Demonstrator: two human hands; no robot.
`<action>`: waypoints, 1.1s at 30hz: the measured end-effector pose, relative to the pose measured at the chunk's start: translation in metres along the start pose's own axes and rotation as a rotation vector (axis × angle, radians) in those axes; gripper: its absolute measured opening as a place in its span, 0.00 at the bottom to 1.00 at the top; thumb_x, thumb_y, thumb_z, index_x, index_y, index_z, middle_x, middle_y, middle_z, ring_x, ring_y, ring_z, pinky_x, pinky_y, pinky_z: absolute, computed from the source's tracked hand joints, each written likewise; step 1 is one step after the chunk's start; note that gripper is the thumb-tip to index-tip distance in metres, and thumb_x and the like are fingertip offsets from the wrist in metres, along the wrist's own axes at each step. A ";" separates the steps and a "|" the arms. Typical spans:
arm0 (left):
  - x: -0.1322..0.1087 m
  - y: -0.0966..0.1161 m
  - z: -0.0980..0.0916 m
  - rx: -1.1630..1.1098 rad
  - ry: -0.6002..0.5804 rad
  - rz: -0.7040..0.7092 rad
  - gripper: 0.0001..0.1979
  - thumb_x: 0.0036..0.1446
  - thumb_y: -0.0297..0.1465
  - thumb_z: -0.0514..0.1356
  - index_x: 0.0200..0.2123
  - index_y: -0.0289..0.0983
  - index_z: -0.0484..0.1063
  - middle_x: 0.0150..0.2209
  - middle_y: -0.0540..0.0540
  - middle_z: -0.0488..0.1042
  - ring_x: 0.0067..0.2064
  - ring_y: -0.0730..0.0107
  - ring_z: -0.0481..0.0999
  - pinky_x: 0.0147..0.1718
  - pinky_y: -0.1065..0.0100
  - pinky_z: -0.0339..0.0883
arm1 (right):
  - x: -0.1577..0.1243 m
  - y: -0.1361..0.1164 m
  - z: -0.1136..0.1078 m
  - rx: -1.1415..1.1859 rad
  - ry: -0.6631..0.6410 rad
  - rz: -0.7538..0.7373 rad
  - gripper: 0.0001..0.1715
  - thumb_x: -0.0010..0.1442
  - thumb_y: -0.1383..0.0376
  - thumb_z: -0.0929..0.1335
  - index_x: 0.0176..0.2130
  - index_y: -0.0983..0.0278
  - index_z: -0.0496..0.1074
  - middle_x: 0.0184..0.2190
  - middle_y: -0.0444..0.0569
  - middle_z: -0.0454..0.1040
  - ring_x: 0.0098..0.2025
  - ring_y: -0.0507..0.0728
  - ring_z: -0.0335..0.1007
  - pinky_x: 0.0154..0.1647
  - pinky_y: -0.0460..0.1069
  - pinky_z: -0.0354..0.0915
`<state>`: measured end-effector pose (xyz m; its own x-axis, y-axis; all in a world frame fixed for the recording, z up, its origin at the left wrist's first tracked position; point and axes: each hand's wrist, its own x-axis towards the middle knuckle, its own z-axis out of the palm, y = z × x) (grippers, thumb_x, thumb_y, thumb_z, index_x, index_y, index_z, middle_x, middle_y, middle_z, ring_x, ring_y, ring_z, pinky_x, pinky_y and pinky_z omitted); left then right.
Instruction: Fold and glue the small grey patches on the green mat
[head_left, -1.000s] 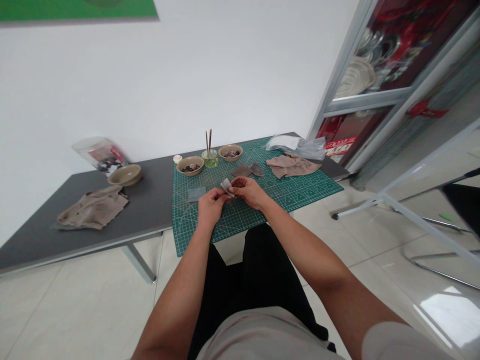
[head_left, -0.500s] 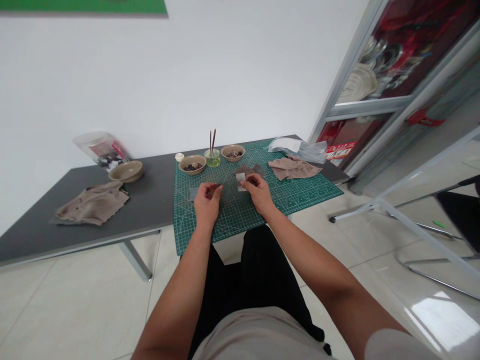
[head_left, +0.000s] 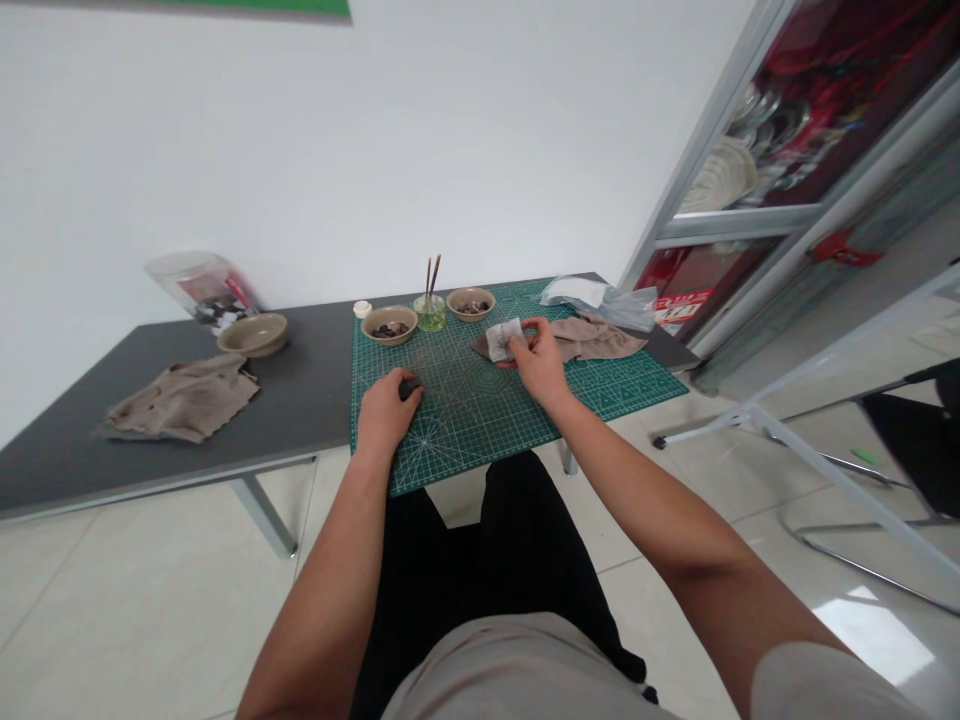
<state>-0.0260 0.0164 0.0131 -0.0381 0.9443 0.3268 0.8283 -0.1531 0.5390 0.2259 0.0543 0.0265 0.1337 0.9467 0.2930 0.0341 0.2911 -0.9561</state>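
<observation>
Right now I've got a lane over the mat (head_left: 461,425) between my left hand (head_left: 385,412) and right hand (head_left: 536,362), running from the near edge up to the far side. There, a bowl (head_left: 388,324), a glass (head_left: 430,314) and another bowl (head_left: 471,303) block the way. Going right, I hit a cloth (head_left: 600,337), with a bag (head_left: 600,296) behind it. Going left, I can slide across the table (head_left: 315,380) until a second cloth (head_left: 180,398) and a third bowl (head_left: 253,334) get in the way, with a jar (head_left: 201,287) just behind.
</observation>
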 end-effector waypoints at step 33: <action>0.013 -0.038 0.000 -0.766 0.535 -0.225 0.11 0.49 0.30 0.64 0.39 0.35 0.74 0.37 0.44 0.79 0.40 0.67 0.78 0.46 0.63 0.72 | -0.001 0.000 0.143 -0.996 -0.811 -0.520 0.39 0.56 0.45 0.70 0.59 0.63 0.68 0.55 0.58 0.68 0.56 0.69 0.61 0.56 0.64 0.58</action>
<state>-0.0580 0.0344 -0.0027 -0.5589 0.7459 0.3622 0.1872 -0.3120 0.9315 0.0837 0.0728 0.0276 -0.7074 0.6758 0.2071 0.6336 0.7362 -0.2379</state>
